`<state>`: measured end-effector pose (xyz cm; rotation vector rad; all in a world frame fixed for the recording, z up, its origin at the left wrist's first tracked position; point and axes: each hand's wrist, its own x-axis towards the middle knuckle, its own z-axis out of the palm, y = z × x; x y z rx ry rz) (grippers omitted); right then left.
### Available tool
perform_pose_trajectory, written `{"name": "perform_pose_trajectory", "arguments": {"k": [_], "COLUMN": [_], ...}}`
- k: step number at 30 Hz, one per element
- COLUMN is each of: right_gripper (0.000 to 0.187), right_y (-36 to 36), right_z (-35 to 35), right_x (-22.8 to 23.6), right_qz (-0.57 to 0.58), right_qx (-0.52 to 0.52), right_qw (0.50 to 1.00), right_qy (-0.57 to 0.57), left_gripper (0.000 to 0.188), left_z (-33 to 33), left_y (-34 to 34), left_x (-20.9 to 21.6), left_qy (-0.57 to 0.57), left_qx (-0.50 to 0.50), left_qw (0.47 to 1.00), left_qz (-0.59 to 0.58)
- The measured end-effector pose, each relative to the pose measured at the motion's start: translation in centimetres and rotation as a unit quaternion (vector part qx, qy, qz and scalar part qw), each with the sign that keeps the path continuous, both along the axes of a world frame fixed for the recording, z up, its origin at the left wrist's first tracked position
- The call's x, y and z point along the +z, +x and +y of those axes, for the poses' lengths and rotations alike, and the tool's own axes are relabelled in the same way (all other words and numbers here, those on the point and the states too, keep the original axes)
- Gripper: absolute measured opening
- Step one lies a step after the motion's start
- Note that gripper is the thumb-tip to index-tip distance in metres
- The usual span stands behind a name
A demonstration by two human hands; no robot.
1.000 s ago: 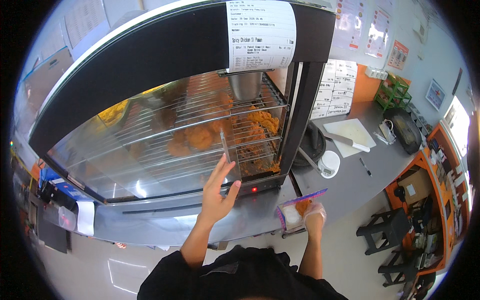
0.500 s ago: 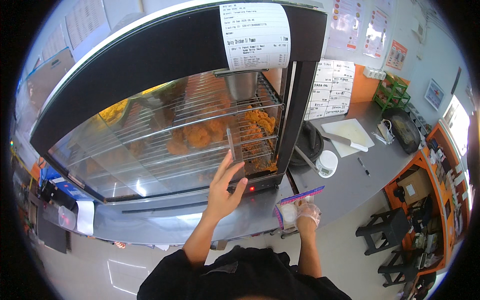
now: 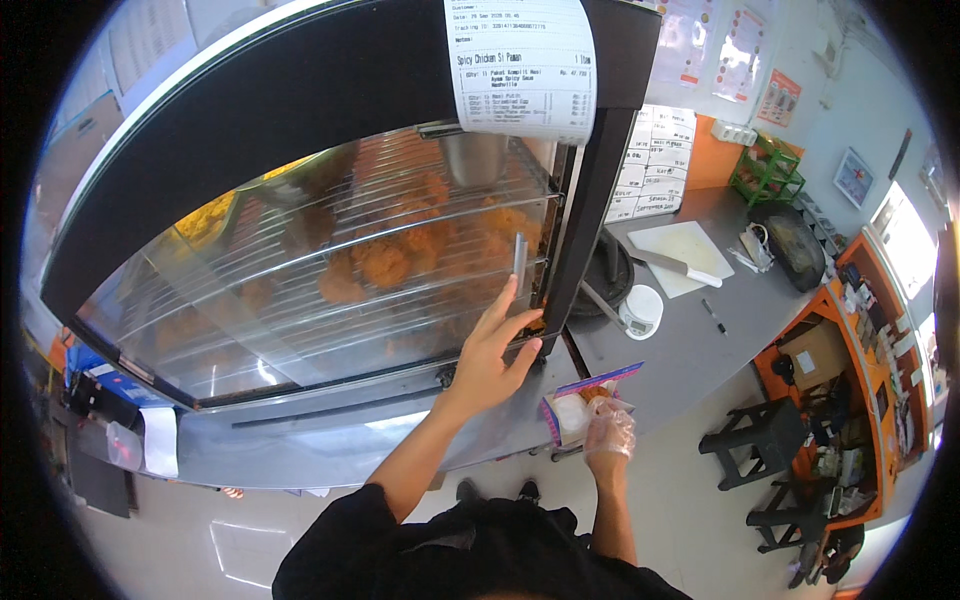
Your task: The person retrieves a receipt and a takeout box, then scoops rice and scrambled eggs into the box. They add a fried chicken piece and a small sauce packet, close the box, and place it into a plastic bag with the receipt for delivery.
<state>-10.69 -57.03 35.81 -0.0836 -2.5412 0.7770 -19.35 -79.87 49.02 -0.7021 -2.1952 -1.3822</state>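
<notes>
My bare left hand (image 3: pixel 492 352) is open, its fingers stretched up against the upright handle (image 3: pixel 520 262) of a sliding glass pane on a heated display cabinet (image 3: pixel 230 385). Behind the glass, pieces of fried chicken (image 3: pixel 385 263) lie on wire racks. In a clear plastic glove, my right hand (image 3: pixel 609 432) is closed at the right side of an open paper box (image 3: pixel 550 420) on the counter. A browned piece of fried chicken (image 3: pixel 596 393) shows at its fingertips. White rice (image 3: pixel 572 413) fills the box's left part. The glove hides some of the chicken.
A printed receipt (image 3: pixel 525 75) hangs on the cabinet front. Right of it stand a black mortar (image 3: pixel 610 275), a white scale (image 3: pixel 641 311), a cutting board (image 3: pixel 672 245) with a knife (image 3: pixel 690 272), and a marker (image 3: pixel 714 315). Black stools (image 3: pixel 755 430) stand on the floor.
My left hand has moved right with the glass pane, which now covers most of the opening at the cabinet's right end. The right hand stays at the box. The view has shifted slightly.
</notes>
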Motion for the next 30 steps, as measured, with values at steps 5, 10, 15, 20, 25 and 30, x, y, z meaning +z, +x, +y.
{"name": "perform_pose_trajectory", "arguments": {"k": [5,10,15,20,25,30], "right_gripper": [0.019,0.012,0.007,0.007,0.019,0.021], "right_y": [3.9,8.2,9.6,8.9,9.0,8.1], "right_z": [0.8,1.9,7.7,12.5,20.9,28.8], "right_x": [-2.1,-2.8,-7.0,-6.8,-4.7,-2.6], "right_qz": [0.055,0.064,0.100,0.062,-0.080,-0.094], "right_qx": [0.007,-0.062,-0.076,-0.051,0.035,0.019], "right_qw": [0.998,0.995,0.988,0.991,0.994,0.993], "right_qy": [0.021,-0.040,-0.095,-0.107,-0.073,-0.063], "left_gripper": [0.036,0.038,0.047,0.046,0.037,0.033], "left_z": [1.7,3.0,5.6,7.4,12.0,11.9], "left_y": [-1.3,-1.4,0.1,10.4,10.1,6.3], "left_x": [-0.7,-0.6,-4.6,-19.1,-21.4,-25.3], "left_qy": [-0.028,-0.039,0.057,0.243,0.029,0.001], "left_qx": [-0.025,-0.027,0.067,0.232,0.264,0.294], "left_qw": [0.999,0.998,0.996,0.889,0.878,0.864], "left_qz": [0.039,0.044,0.004,-0.311,-0.399,-0.408]}}
